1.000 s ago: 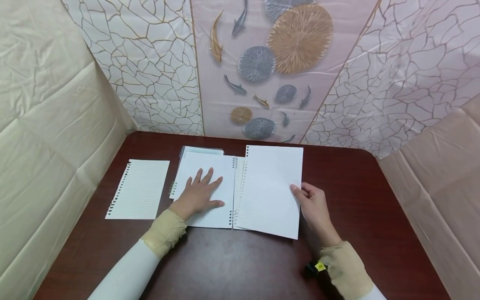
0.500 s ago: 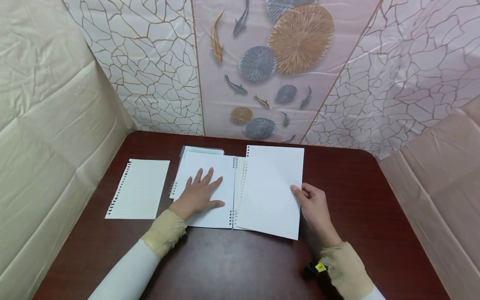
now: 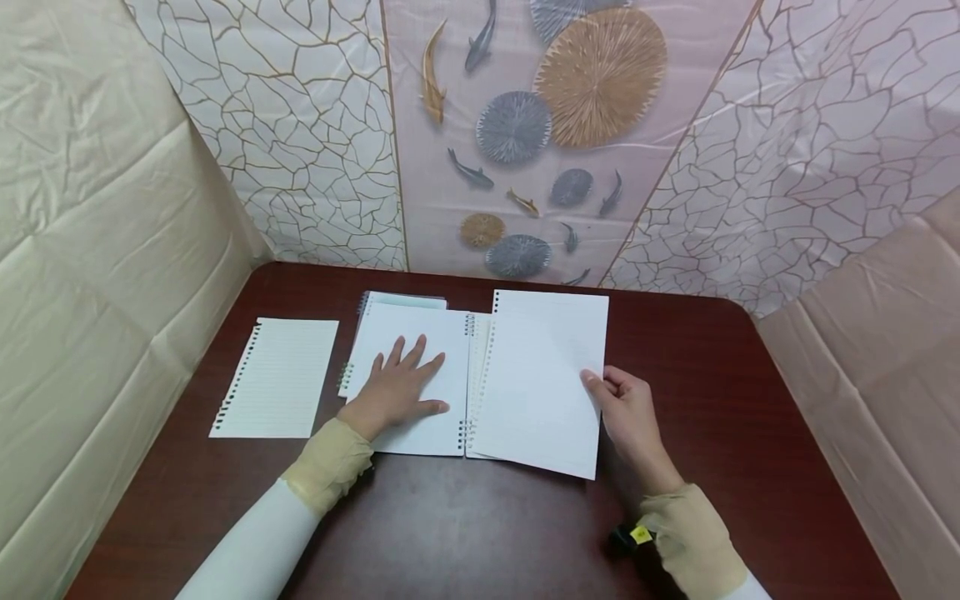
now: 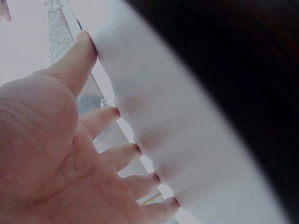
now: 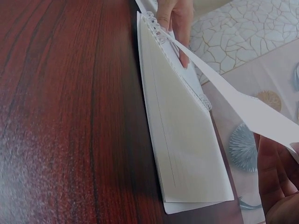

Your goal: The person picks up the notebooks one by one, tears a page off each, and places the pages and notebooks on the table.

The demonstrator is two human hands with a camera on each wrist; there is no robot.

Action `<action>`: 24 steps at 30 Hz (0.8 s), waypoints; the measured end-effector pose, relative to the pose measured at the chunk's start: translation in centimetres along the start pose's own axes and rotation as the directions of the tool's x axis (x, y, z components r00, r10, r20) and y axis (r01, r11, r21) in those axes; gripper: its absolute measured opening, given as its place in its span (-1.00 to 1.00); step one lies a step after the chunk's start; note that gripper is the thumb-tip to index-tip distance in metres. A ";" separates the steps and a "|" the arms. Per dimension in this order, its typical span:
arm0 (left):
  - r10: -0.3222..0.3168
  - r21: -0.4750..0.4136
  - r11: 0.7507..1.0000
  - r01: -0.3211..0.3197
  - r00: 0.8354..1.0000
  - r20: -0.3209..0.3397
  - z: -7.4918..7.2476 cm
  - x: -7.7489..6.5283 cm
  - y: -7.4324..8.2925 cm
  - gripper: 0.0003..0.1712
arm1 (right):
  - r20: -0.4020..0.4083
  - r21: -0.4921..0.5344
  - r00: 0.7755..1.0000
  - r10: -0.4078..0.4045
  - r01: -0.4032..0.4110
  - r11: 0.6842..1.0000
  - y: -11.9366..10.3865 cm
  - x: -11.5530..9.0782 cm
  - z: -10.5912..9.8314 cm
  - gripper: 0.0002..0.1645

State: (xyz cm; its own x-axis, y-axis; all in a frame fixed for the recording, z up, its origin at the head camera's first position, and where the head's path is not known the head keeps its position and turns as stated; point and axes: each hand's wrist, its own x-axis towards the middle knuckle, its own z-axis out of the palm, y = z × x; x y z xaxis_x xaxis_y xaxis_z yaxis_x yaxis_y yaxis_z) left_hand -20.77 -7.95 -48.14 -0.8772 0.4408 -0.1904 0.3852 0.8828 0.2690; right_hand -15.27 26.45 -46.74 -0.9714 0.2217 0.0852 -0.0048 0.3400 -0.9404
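An open ring-bound notebook point(image 3: 442, 333) lies on the dark wooden table. My left hand point(image 3: 399, 387) rests spread on its left page; in the left wrist view, the fingertips point(image 4: 126, 154) press against the white paper. My right hand point(image 3: 626, 408) pinches the right edge of a white sheet point(image 3: 543, 375) between thumb and fingers. That sheet is raised over the right-hand pages, its row of punched holes along the left side near the rings. In the right wrist view, the sheet point(image 5: 233, 100) slants up from the binding, with cream lined pages point(image 5: 187, 149) lying below it.
A loose lined sheet point(image 3: 277, 379) with a torn, holed edge lies at the left of the table. Under the notebook's upper left, other spiral notebooks point(image 3: 408, 300) stick out. A patterned cloth point(image 3: 517, 150) hangs behind the table point(image 3: 480, 525), with plain cloth at both sides.
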 end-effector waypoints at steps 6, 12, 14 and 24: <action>-0.002 0.000 1.000 0.002 1.000 0.003 -0.1 -0.1 0.1 -0.01 | 0.000 -0.007 1.000 -0.001 0.001 1.000 0.1 0.0 0.0 -0.45; -0.002 -0.003 1.000 0.002 1.000 0.003 -0.1 -0.1 0.1 0.00 | -0.004 -0.026 1.000 0.008 -0.009 1.000 0.1 -0.1 -0.1 -0.48; -0.002 -0.001 1.000 0.002 1.000 0.004 0.0 0.0 0.1 -0.01 | -0.007 -0.025 1.000 0.009 -0.009 1.000 0.1 -0.1 -0.1 -0.48; 0.005 -0.002 1.000 -0.005 1.000 -0.001 -0.1 -0.1 0.1 -0.01 | -0.016 -0.001 1.000 0.010 -0.010 1.000 0.1 -0.2 -0.1 -0.48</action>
State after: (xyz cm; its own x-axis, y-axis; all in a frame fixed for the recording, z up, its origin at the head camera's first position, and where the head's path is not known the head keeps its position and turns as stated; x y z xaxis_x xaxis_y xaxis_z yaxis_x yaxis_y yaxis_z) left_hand -20.69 -7.95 -48.04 -0.8755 0.4450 -0.1885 0.3889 0.8803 0.2718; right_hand -15.02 26.50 -46.84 -0.9674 0.2397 0.0813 0.0049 0.3389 -0.9408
